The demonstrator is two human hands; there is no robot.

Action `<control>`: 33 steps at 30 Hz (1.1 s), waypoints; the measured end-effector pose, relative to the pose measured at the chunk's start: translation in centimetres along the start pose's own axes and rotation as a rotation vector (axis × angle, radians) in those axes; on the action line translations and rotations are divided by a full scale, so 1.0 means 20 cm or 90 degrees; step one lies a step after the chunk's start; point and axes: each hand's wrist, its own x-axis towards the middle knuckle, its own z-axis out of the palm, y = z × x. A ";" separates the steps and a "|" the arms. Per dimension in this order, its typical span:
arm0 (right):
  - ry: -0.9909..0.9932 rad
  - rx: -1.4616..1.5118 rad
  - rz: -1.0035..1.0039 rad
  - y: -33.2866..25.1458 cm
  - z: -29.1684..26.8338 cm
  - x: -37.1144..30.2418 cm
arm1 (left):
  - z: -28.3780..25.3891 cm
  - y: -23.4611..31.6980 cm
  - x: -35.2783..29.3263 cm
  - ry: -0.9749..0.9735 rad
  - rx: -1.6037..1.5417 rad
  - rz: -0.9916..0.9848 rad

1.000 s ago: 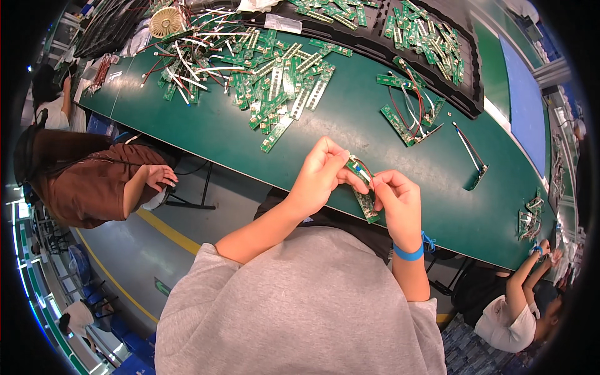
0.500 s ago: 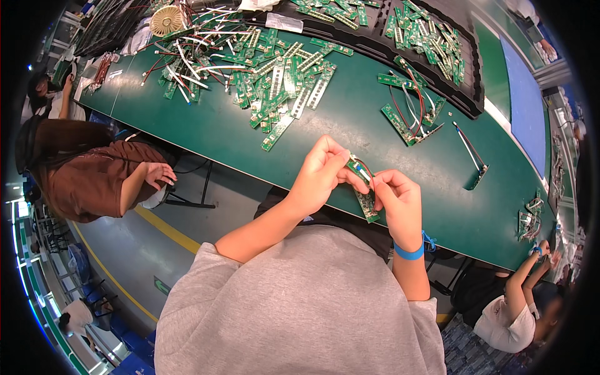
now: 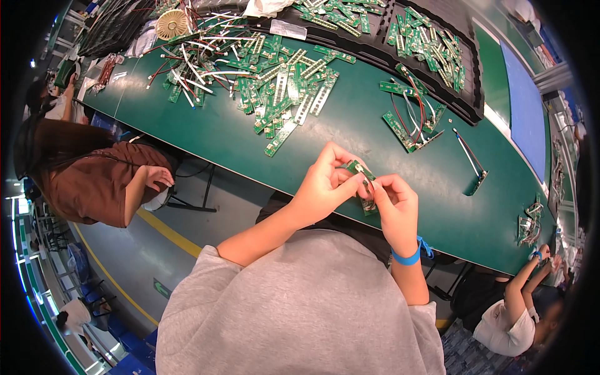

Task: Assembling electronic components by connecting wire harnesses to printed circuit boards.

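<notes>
One narrow, flat green board [image 3: 356, 167]: left hand [image 3: 326, 182] clamps it, right hand [image 3: 396, 203] pinches red wire [image 3: 373, 184].

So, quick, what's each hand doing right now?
Left hand: closed, holding a narrow green circuit board.
Right hand: fingers closed at the same board; exactly what they pinch can't be told.

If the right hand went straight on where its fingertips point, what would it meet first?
Likely the green circuit board held by the left hand; the right hand looks close to touching it, though depth is unclear.
</notes>
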 end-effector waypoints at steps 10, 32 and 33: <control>0.043 -0.077 -0.080 0.02 0.02 -0.01 | 0.02 -0.04 -0.02 0.026 0.159 0.046; 0.386 -0.670 -0.301 -0.07 -0.68 0.38 | -0.28 0.10 0.13 0.208 0.908 0.175; 0.390 -0.755 -0.212 -0.01 -0.71 0.39 | -0.27 0.09 0.14 0.194 0.903 0.192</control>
